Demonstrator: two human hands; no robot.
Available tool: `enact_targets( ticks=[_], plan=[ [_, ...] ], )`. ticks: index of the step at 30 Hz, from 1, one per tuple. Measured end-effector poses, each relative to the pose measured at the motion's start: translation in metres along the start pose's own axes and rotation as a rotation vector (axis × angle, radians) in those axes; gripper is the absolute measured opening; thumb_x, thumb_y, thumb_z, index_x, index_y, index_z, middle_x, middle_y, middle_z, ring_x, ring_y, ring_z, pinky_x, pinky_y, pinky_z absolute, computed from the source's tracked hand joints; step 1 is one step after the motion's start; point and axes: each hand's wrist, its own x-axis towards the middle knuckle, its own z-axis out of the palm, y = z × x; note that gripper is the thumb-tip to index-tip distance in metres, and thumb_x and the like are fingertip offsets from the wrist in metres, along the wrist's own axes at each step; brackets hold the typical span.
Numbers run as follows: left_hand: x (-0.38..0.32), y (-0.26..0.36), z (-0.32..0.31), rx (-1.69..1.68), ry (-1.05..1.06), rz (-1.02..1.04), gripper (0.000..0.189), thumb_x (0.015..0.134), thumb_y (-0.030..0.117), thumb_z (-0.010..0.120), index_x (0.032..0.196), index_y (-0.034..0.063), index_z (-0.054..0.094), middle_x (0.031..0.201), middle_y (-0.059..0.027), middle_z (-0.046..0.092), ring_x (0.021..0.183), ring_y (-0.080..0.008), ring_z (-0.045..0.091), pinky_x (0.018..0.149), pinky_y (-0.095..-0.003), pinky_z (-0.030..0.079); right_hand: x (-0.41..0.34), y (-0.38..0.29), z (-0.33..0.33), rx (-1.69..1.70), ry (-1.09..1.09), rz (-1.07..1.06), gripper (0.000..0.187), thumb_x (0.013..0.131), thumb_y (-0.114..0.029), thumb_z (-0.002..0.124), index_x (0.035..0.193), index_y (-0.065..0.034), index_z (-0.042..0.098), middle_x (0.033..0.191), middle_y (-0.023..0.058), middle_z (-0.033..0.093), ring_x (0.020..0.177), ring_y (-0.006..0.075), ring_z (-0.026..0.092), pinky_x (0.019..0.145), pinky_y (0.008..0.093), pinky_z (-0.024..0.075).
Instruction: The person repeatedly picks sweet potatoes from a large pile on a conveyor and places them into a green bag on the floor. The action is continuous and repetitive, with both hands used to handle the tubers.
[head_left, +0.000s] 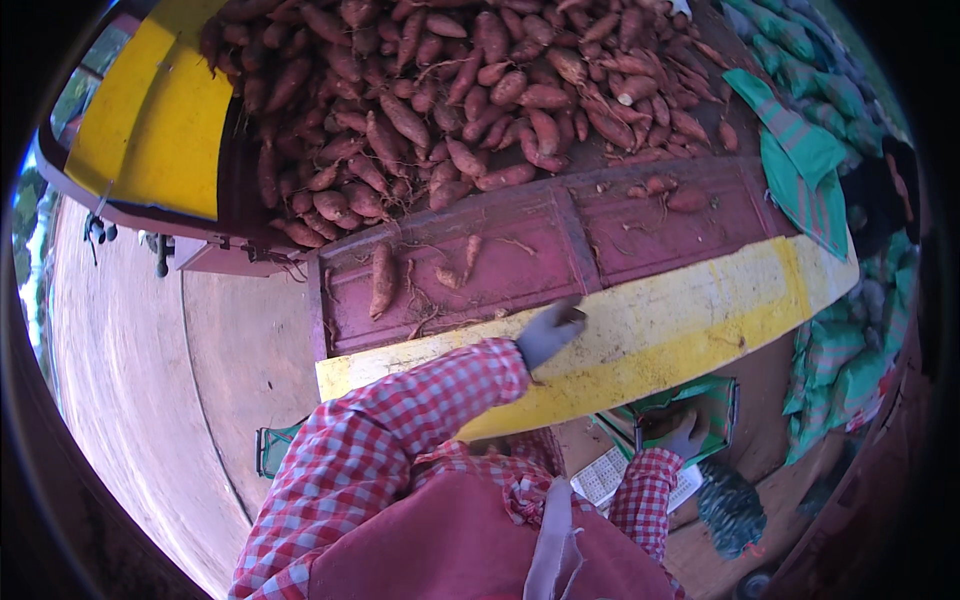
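Observation:
My left hand (551, 335), in a grey glove with dark fingertips, is over a yellow-and-white board (660, 322). Its fingers are slightly curled and a little apart, and I see nothing in them. Low on the right, my gloved right hand (684, 436) is at the mouth of a green striped sack (716, 405) held on a metal frame. What its fingers touch inside the dark opening is hard to make out. Beyond the board, one long sweet potato (382, 281) and a few smaller pieces rest on a dusty red metal panel (517, 259).
A large heap of sweet potatoes (450, 112) covers the truck bed ahead. Filled green sacks (832, 352) line the right side. A white plastic crate (600, 476) and a dark net bag (731, 510) are near my right arm. A yellow side panel (154, 105) rises at left.

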Motion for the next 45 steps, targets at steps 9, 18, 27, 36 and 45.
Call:
enact_targets(
  ticks=[9, 18, 27, 36, 45],
  plan=[
    [-0.087, -0.026, -0.167, -0.286, 0.805, 0.003, 0.048, 0.097, 0.015, 0.061, 0.141, 0.0001, 0.046, 0.125, -0.0103, 0.062, 0.112, -0.0206, 0.062, 0.094, -0.0333, 0.051, -0.086, -0.051, 0.387, -0.242, -1.226, -0.778, 0.050, 0.086, -0.016, 0.072, 0.131, -0.0016, 0.055, 0.120, 0.0168, 0.061, 0.098, 0.0263, 0.064, 0.084, 0.0337, 0.0533],
    [-0.139, -0.003, -0.212, -0.653, 0.884, 0.017, 0.050, 0.098, 0.021, 0.058, 0.143, 0.0030, 0.044, 0.127, -0.0125, 0.062, 0.114, -0.0230, 0.062, 0.096, -0.0363, 0.050, -0.195, -0.057, 0.667, -0.838, -1.142, -0.804, 0.075, 0.082, -0.041, 0.073, 0.139, 0.0000, 0.046, 0.134, 0.0274, 0.053, 0.124, 0.0412, 0.053, 0.102, 0.0461, 0.0445],
    [-0.046, 0.056, -0.283, -0.912, 0.860, 0.397, 0.055, 0.096, 0.025, 0.065, 0.142, 0.0022, 0.043, 0.126, -0.0110, 0.061, 0.112, -0.0271, 0.061, 0.096, -0.0417, 0.051, -0.182, -0.049, 0.586, -0.475, -1.794, -0.446, 0.069, 0.075, -0.033, 0.084, 0.131, -0.0009, 0.058, 0.120, 0.0221, 0.065, 0.112, 0.0326, 0.063, 0.095, 0.0396, 0.0497],
    [-0.017, 0.038, -0.317, 0.061, 0.971, 0.110, 0.054, 0.093, 0.025, 0.066, 0.135, -0.0048, 0.049, 0.125, -0.0157, 0.061, 0.114, -0.0265, 0.060, 0.098, -0.0364, 0.047, -0.156, -0.085, 0.648, -1.070, -0.800, -1.089, 0.092, 0.078, -0.044, 0.075, 0.147, -0.0018, 0.031, 0.127, 0.0184, 0.053, 0.113, 0.0342, 0.060, 0.091, 0.0459, 0.0523],
    [0.001, 0.071, -0.346, 1.217, 1.177, -0.214, 0.087, 0.078, 0.028, 0.069, 0.151, 0.0030, 0.028, 0.147, -0.0188, 0.042, 0.121, -0.0417, 0.052, 0.095, -0.0484, 0.049, -0.156, -0.101, 0.676, -1.128, -0.903, -0.809, 0.099, 0.073, -0.050, 0.078, 0.145, -0.0013, 0.032, 0.135, 0.0242, 0.053, 0.122, 0.0374, 0.057, 0.100, 0.0441, 0.0479]
  ],
)
